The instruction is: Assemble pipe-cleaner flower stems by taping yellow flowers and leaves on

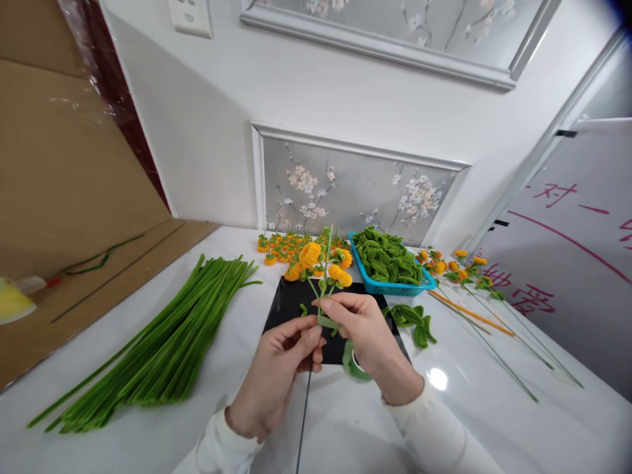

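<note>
Two framed blossom panels [355,187] are set on a white wall [197,131] behind a glossy white tabletop [370,424], where one black mat [285,299] lies. Over the mat, the person's left hand [284,362] holds a flower spray [310,255] low on its stem, thumb and fingers closed in a narrow grip. The right hand [363,332], just above, has a narrow grip too, pinching a strip of pale green tape [327,321] at the stem. Nearly upright, the spray shows about four ruffled orange-yellow blooms around one slim green tip. One tape roll [356,374], partly hidden by the right hand, sits at the mat's near edge; one small green curl [303,309] lies on the mat. Just right of the mat is a small heap of green leaves [407,315]; beyond its far right corner stands one blue basket [390,288], piled with uncountable others. Many small orange flower heads [276,250] spread behind the mat. Farther right of it lie several long-stemmed flowers [439,267] and one orange strip [474,313]. Left of the mat rests one thick bundle of green stems [162,349].
</note>
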